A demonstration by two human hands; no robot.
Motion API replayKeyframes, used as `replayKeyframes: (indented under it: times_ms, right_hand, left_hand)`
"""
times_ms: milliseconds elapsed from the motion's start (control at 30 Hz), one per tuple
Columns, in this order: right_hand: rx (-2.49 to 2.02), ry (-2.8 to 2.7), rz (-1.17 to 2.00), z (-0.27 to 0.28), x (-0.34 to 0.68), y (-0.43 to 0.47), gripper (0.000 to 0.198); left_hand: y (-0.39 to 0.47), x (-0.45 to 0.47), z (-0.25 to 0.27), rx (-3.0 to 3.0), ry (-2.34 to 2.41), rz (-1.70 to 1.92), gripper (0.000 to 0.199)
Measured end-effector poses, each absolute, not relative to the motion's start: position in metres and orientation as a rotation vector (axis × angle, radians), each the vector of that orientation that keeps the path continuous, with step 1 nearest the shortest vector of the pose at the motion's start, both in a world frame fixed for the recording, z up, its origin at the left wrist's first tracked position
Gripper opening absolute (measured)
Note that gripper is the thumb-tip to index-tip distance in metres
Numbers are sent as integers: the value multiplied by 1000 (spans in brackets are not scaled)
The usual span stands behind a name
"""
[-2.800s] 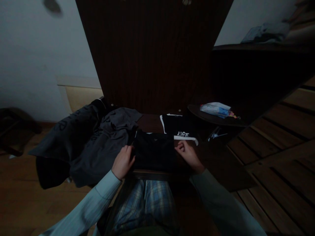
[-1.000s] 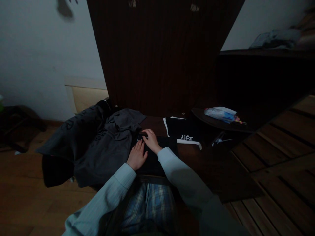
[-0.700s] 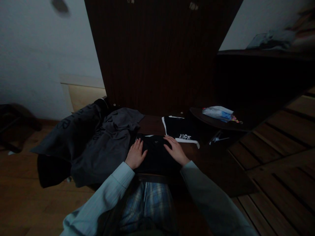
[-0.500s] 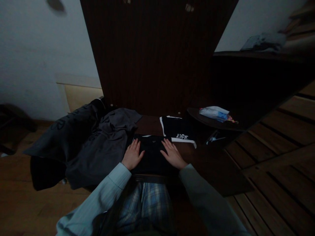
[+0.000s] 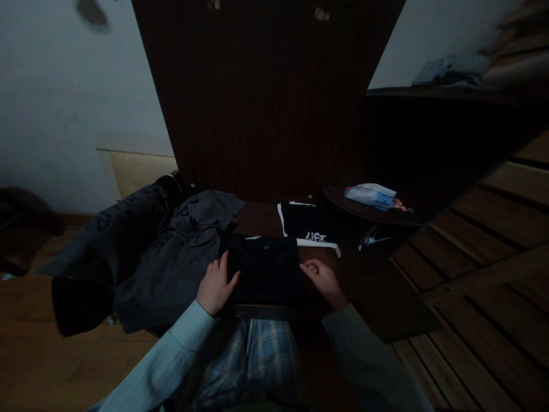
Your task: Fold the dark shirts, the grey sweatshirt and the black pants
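A folded black T-shirt (image 5: 266, 272) lies flat on the dark wooden desk in front of me, its neckline at the far side. My left hand (image 5: 215, 284) rests at the shirt's left edge, thumb apart from the fingers. At the opposite edge, my right hand (image 5: 323, 279) has its fingers curled in, with thumb and forefinger pinched on the shirt's side. Just beyond lies another folded black garment (image 5: 302, 220) with white trim and white lettering. Dark grey clothing (image 5: 184, 257) lies crumpled to the left of my left hand.
A clear and blue plastic packet (image 5: 371, 195) lies on a small rounded shelf (image 5: 343, 201) at the right. Behind the desk rises a tall dark panel (image 5: 266, 103). Wooden slats (image 5: 484, 246) stretch along the right side. More dark clothing (image 5: 81, 303) hangs over the left end.
Both hands have moved outward from lying flat on the black T-shirt to its two side edges. The right hand's fingers have curled in. The view has shifted slightly.
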State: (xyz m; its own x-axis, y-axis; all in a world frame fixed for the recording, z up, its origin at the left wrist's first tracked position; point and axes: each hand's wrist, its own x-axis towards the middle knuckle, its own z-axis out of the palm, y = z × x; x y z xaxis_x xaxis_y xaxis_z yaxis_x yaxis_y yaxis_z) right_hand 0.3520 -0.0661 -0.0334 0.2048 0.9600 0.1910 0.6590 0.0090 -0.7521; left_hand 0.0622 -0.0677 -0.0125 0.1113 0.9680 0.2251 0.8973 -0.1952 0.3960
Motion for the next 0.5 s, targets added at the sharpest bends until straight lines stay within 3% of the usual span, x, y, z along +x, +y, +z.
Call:
replayKeyframes:
  times_ms: [167,367,500]
  right_hand:
    - [-1955,-1708,339,-20,331,-69,24]
    - [-1852,-1723,356,-23,310,-66,14]
    - [-1637,-1765,446,-16,302,-69,34]
  left_hand:
    - [-58,62,-4,2078,1815,544,63]
    - [-47,54,-19,1949,1422,725,68]
    - [-51,50,-25,1850,1328,876,61]
